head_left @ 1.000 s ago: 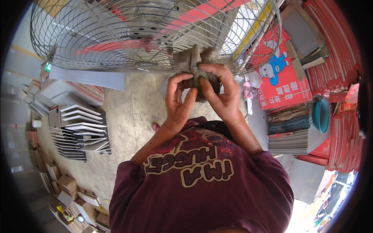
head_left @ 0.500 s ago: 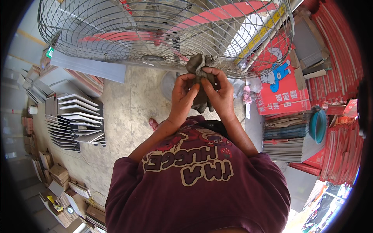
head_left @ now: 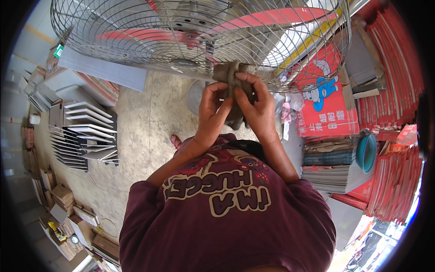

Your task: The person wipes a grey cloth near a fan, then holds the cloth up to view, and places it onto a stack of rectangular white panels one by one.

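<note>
A dirty grey-brown work glove [head_left: 226,71] is held up in front of my chest, its crumpled cuff at the top and its finger ends hanging below my hands. My left hand [head_left: 212,109] pinches its left edge between thumb and fingertips. On the other side, my right hand [head_left: 260,109] grips the fabric the same way, with the thumb close to the left thumb. Both hands are closed on the glove, and they hide its middle part. Just beyond the cuff is the wire cage of a large fan [head_left: 185,62] with red blades.
Thin tiles stand in a rack [head_left: 90,129] on the floor at left. At right are stacked red cartons [head_left: 394,63], a red box panel [head_left: 324,120] and a teal basin [head_left: 366,153]. A grey bucket [head_left: 195,97] stands beyond my hands. Boxes [head_left: 62,195] lie lower left.
The glove's cuff has been spread wider and looks flatter at the top. Both hands keep their pinch on it with small finger shifts. The view has tilted slightly.
</note>
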A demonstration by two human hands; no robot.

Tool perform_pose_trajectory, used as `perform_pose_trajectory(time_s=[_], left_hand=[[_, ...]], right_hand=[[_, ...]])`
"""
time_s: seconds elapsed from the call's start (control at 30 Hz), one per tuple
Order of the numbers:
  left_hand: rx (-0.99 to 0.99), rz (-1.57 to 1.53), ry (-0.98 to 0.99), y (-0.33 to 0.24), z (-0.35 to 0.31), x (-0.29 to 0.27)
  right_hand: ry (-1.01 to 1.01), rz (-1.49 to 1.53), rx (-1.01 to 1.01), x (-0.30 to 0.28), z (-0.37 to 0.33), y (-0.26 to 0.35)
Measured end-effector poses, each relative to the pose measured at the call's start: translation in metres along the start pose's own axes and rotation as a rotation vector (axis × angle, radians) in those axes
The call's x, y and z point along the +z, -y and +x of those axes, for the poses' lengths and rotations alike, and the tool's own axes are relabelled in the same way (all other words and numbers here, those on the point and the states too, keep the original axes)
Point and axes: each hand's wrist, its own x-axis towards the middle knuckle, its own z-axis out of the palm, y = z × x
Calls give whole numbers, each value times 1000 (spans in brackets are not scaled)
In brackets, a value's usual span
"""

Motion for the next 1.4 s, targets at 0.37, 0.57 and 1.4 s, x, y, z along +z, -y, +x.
perform_pose_trajectory(time_s=[0.37,0.57,1.4], left_hand=[[100,42,-59,-8,9,-9],[-11,35,-65,6,11,-16],[-125,-188,-140,-18,20,-60]], right_hand=[[-13,-77,-178,16,7,13],[-11,96,75,25,4,-16],[167,-70,-66,62,33,-6]])
